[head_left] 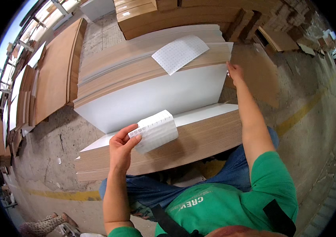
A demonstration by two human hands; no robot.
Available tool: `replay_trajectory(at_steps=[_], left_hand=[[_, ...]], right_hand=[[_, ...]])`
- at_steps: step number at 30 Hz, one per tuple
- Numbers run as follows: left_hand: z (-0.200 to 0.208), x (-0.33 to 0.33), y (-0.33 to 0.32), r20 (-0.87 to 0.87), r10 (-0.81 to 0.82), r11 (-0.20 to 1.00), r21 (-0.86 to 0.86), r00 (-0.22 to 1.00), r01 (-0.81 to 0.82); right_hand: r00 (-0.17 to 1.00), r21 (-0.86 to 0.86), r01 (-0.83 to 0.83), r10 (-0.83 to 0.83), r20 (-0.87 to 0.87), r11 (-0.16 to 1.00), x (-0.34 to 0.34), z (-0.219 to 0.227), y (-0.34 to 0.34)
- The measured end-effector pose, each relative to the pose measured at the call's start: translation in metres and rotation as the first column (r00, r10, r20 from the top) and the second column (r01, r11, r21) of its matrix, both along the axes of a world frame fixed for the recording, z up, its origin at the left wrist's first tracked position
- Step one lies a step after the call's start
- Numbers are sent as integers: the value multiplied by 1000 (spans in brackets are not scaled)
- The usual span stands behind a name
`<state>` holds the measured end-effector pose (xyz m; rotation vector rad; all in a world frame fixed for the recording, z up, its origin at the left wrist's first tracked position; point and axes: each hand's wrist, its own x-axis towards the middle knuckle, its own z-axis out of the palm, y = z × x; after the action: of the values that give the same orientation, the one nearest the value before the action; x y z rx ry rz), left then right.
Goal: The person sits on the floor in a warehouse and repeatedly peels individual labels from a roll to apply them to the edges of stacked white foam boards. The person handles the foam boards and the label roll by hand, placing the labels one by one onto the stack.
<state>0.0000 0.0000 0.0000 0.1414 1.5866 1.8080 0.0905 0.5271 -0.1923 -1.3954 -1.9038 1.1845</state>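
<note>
My left hand (pixel 122 148) holds a curled white sheet of small round stickers (pixel 156 130) over the near stack of boards (pixel 199 138). My right hand (pixel 234 73) reaches out to the right edge of a white board (pixel 152 98) that stands tilted up against a second stack; its fingers pinch at that edge, and a tiny white dot shows by the fingertips. Another dotted sticker sheet (pixel 179 53) lies on top of the far stack (pixel 136 59).
Brown panels (pixel 57 75) lean at the left. More stacked boards (pixel 176 14) and wood offcuts (pixel 282 35) sit at the back. The concrete floor (pixel 314 118) carries a yellow line. A foot in a sandal (pixel 53 223) of another person shows at bottom left.
</note>
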Motion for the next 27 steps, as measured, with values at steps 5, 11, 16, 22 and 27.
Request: replay_trajectory(at_steps=[5,11,16,22,27], left_hand=[[0,-2,-1,-18,4,998,-59,1000,-5],[0,1,-1,-29,-4,1000,-23,1000,3],[4,4,-5,-32,22,999,39,999,-21],[6,3,-5,-46,0,1000,23,999,1],[6,0,-6,-44,9,999,-43,999,-11]], right_hand=[[994,-223,-57,34,-107,973,-1,23,-8],[983,-547,-164,88,-163,821,31,65,-9],[934,-596,-239,348,74,767,68,104,-26],[872,-301,-325,407,271,897,55,112,-12],[900,-160,-387,334,-280,908,-15,49,-67]])
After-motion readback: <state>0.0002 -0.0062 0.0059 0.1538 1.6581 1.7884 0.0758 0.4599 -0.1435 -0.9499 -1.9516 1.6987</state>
